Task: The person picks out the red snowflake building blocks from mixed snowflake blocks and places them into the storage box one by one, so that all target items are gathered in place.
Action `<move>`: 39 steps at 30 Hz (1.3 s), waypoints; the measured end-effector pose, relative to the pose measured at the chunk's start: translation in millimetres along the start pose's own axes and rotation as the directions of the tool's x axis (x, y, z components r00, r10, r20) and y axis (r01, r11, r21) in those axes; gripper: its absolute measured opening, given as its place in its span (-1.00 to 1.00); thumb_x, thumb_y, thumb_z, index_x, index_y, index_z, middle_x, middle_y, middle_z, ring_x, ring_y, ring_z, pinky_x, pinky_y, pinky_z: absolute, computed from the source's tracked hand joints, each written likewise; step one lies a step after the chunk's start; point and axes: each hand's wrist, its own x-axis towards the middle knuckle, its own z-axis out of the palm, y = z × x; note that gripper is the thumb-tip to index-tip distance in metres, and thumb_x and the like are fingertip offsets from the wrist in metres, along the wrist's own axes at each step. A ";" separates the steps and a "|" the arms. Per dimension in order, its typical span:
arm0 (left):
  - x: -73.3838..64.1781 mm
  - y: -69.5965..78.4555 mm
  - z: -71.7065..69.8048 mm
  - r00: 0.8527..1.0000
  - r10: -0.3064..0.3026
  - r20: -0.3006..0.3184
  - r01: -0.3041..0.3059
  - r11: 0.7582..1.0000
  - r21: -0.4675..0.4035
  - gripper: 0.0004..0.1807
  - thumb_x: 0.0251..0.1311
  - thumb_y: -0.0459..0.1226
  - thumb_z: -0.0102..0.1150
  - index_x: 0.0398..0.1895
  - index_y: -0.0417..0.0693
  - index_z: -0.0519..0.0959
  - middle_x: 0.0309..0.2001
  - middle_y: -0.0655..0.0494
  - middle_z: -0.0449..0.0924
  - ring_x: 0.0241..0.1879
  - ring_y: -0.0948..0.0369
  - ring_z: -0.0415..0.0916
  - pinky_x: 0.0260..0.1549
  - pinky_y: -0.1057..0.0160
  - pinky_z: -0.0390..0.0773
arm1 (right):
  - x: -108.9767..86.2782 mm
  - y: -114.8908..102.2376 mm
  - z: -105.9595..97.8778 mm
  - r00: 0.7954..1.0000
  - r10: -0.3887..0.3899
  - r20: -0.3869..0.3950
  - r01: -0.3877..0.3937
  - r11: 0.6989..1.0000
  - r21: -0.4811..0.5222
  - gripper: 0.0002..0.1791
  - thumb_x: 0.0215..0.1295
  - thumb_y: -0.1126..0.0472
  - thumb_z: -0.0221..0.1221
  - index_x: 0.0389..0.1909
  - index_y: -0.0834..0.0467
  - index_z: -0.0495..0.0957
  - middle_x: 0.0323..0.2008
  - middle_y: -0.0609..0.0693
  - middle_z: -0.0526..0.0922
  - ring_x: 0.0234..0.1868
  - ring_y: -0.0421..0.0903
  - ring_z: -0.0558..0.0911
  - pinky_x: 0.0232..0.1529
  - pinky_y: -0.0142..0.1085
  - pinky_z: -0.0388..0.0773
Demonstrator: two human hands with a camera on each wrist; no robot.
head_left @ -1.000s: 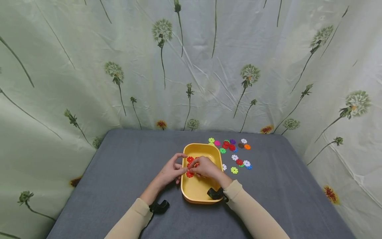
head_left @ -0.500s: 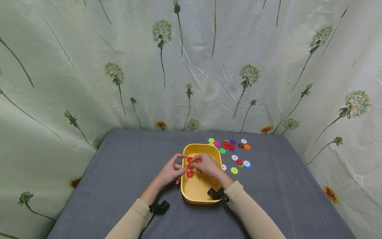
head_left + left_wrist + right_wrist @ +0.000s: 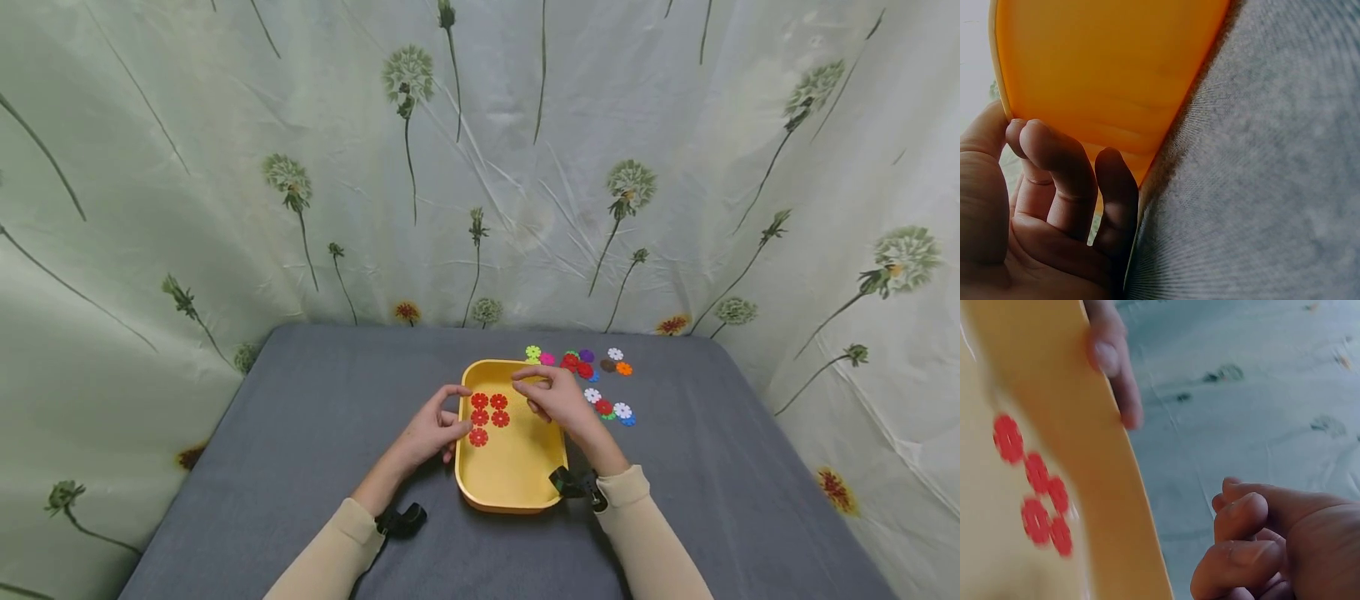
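Note:
A yellow plastic tray (image 3: 510, 479) with rounded corners sits on the grey cloth. Inside, towards its left wall, lie red flower-shaped discs (image 3: 479, 417), three in one column and two in another beside it. My left hand (image 3: 435, 427) grips the left rim; in the left wrist view the thumb is at the rim and the curled fingers (image 3: 1116, 181) are against the outer wall. Over the tray's right side hovers my right hand (image 3: 558, 400), its fingers loosely bent and nothing between them. The right wrist view shows the same red discs (image 3: 1036, 522) flat on the tray floor.
Beyond the tray's right side lie loose flower discs in mixed colours, among them a white disc (image 3: 622, 411), an orange disc (image 3: 624, 368) and a purple disc (image 3: 587, 356). Some overlap. A curtain (image 3: 480, 167) printed with dandelions hangs behind the table.
My right hand has lifted away from the red discs and shifted right and back over the tray, uncovering the right column. The left hand keeps its place on the rim.

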 end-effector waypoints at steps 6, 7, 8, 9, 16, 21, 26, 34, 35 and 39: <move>-0.4 0.6 -0.9 1.000 0.001 -0.004 -0.001 1.000 0.018 -0.36 0.44 -0.29 0.28 0.50 -0.01 0.25 -0.60 0.20 0.51 -0.70 0.25 0.42 -0.65 0.34 0.52 | -11.1 13.5 -39.2 0.996 0.022 -0.085 -0.017 0.998 0.052 -0.56 0.54 0.14 0.25 0.28 0.32 0.58 -0.69 -0.11 0.47 -0.72 -0.21 0.29 -0.60 -0.36 0.32; -0.4 0.5 -1.2 1.000 0.000 -0.006 0.000 1.000 0.018 -0.36 0.44 -0.29 0.28 0.49 -0.01 0.25 -0.60 0.20 0.51 -0.70 0.25 0.41 -0.65 0.34 0.52 | -12.4 16.5 -45.7 0.995 0.031 -0.096 -0.026 0.998 0.056 -0.55 0.55 0.13 0.25 0.29 0.31 0.57 -0.68 -0.12 0.47 -0.72 -0.22 0.29 -0.61 -0.36 0.31; -0.3 0.4 -1.6 1.000 0.000 -0.007 0.000 1.000 0.017 -0.37 0.44 -0.29 0.28 0.49 -0.01 0.25 -0.60 0.20 0.51 -0.71 0.25 0.41 -0.65 0.34 0.52 | -13.6 19.5 -52.3 0.993 0.041 -0.109 -0.035 0.998 0.057 -0.55 0.54 0.12 0.25 0.29 0.30 0.57 -0.68 -0.12 0.48 -0.72 -0.23 0.30 -0.61 -0.36 0.30; -0.2 0.4 -1.9 1.000 0.000 -0.007 0.000 1.000 0.016 -0.37 0.44 -0.30 0.28 0.49 -0.02 0.26 -0.60 0.20 0.51 -0.71 0.25 0.41 -0.65 0.34 0.52 | -14.7 22.8 -59.1 0.992 0.049 -0.120 -0.043 0.998 0.053 -0.54 0.54 0.10 0.25 0.30 0.29 0.57 -0.67 -0.13 0.48 -0.72 -0.24 0.30 -0.62 -0.37 0.30; -0.2 0.4 -1.5 1.000 -0.002 -0.004 0.002 1.000 0.013 -0.37 0.45 -0.29 0.28 0.49 -0.01 0.25 -0.60 0.21 0.52 -0.70 0.25 0.42 -0.66 0.34 0.52 | -21.4 50.5 -100.6 0.971 0.135 -0.199 -0.128 0.991 0.047 -0.41 0.55 0.02 0.25 0.41 0.30 0.47 -0.64 -0.14 0.48 -0.70 -0.27 0.32 -0.60 -0.38 0.31; -0.2 0.3 -1.3 1.000 -0.003 -0.006 0.003 1.000 0.012 -0.38 0.44 -0.30 0.28 0.48 0.01 0.26 -0.60 0.21 0.52 -0.71 0.24 0.42 -0.66 0.34 0.51 | -23.4 69.5 -114.5 0.963 0.167 -0.213 -0.176 0.984 -0.020 -0.42 0.56 0.07 0.22 0.43 0.32 0.43 -0.62 -0.18 0.47 -0.68 -0.29 0.33 -0.57 -0.38 0.35; 0.1 1.5 -1.0 1.000 -0.011 -0.005 0.011 1.000 0.014 -0.37 0.45 -0.30 0.27 0.49 -0.01 0.26 -0.60 0.20 0.52 -0.71 0.24 0.41 -0.65 0.34 0.52 | -21.0 83.4 -118.7 0.959 0.212 -0.188 -0.234 0.966 -0.106 -0.33 0.50 0.07 0.30 0.48 0.31 0.40 -0.64 -0.17 0.54 -0.70 -0.28 0.35 -0.60 -0.39 0.36; 0.4 1.8 -0.4 1.000 -0.006 -0.001 0.006 1.000 0.012 -0.37 0.46 -0.31 0.26 0.50 -0.04 0.25 -0.60 0.21 0.51 -0.71 0.24 0.40 -0.65 0.34 0.51 | -21.9 94.6 -118.6 0.932 0.317 -0.176 -0.340 0.933 -0.116 -0.21 0.36 0.04 0.43 0.51 0.24 0.39 -0.66 -0.11 0.58 -0.72 -0.25 0.38 -0.62 -0.40 0.35; 0.3 1.9 -0.4 1.000 -0.006 0.000 0.006 1.000 0.010 -0.37 0.46 -0.32 0.25 0.50 -0.04 0.25 -0.60 0.21 0.51 -0.71 0.24 0.40 -0.65 0.34 0.51 | -21.7 95.7 -118.4 0.928 0.326 -0.181 -0.350 0.929 -0.121 -0.22 0.36 0.04 0.43 0.50 0.24 0.40 -0.67 -0.11 0.58 -0.72 -0.25 0.38 -0.62 -0.40 0.35; 0.1 2.4 -0.3 1.000 -0.010 0.001 0.010 1.000 0.004 -0.38 0.47 -0.33 0.24 0.50 -0.04 0.24 -0.60 0.21 0.51 -0.71 0.25 0.40 -0.65 0.34 0.50 | -19.0 99.2 -116.5 0.919 0.334 -0.210 -0.367 0.919 -0.145 -0.31 0.33 0.09 0.44 0.42 0.24 0.49 -0.68 -0.11 0.57 -0.73 -0.24 0.39 -0.63 -0.40 0.36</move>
